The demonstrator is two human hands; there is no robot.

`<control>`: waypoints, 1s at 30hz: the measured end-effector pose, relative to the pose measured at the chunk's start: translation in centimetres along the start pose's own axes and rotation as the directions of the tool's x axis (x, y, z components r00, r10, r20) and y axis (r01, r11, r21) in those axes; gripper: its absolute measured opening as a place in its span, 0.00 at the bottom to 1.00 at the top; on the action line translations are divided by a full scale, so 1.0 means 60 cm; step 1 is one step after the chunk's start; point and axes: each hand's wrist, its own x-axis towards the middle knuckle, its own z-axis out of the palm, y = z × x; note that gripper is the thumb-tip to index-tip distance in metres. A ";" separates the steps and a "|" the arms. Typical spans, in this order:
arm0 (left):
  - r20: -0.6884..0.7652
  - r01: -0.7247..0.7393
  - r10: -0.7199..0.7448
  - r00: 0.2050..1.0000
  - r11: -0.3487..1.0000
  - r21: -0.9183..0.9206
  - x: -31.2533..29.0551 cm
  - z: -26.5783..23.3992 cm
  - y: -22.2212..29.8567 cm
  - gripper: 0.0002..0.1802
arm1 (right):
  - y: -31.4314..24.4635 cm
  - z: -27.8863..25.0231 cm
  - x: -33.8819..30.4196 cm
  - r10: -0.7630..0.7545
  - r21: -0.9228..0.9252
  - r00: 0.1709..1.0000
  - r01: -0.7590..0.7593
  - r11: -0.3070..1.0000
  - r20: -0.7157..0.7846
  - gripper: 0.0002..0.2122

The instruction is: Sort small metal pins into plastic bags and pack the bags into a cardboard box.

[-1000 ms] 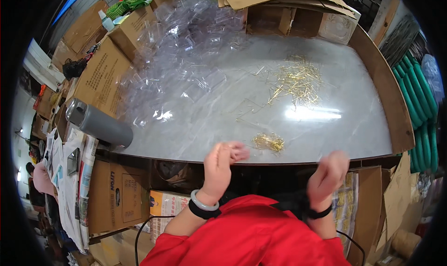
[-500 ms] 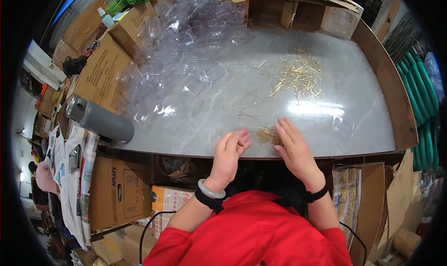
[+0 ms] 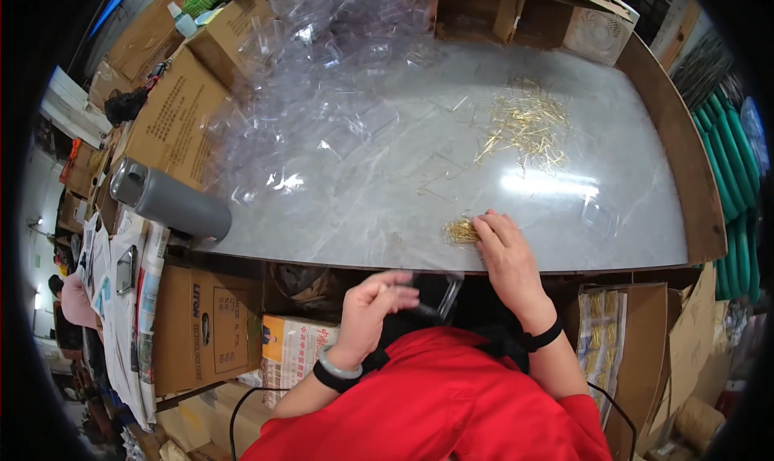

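Note:
Below the table's front edge, my left hand (image 3: 372, 309) is closed, with thumb and fingers at the edge of a clear plastic box (image 3: 451, 296). The box is blurred, see-through and tilted. My right hand (image 3: 509, 255) rests at the front edge, its fingers stretched out and touching the right side of a small bundle of gold-coloured wire hooks (image 3: 460, 230). Farther back lies a larger loose heap of the same thin metal pieces (image 3: 528, 129). Several strays lie to its left.
Many clear plastic boxes (image 3: 314, 98) are heaped at the back left of the grey table (image 3: 322, 239). A grey bottle (image 3: 181, 207) lies at its left edge. A wooden board (image 3: 677, 154) borders the right side; cardboard boxes (image 3: 197, 332) stand beneath and around.
My left hand has drawn back from the small bundle, off the table edge toward me, and a clear box now shows at its fingers. My right hand has stayed by the bundle.

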 end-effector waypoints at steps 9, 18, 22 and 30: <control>-0.032 0.556 -0.555 0.831 0.830 0.051 0.009 -0.002 -0.061 0.23 | -0.014 0.006 0.001 0.014 -0.010 1.000 -0.014 1.000 0.002 0.16; 0.339 0.538 -0.427 0.838 0.750 -0.385 0.055 0.056 -0.021 0.28 | -0.036 0.012 -0.017 -0.025 0.042 0.997 0.023 0.999 0.068 0.18; 0.410 0.548 -0.376 0.831 0.682 -0.484 0.032 0.034 -0.029 0.28 | -0.075 -0.006 -0.062 -0.126 0.122 0.976 0.105 0.987 0.178 0.20; 0.407 0.372 -0.296 0.864 0.921 -0.120 -0.014 0.050 0.035 0.38 | -0.093 -0.029 -0.077 -0.176 0.299 0.982 0.147 0.943 0.071 0.20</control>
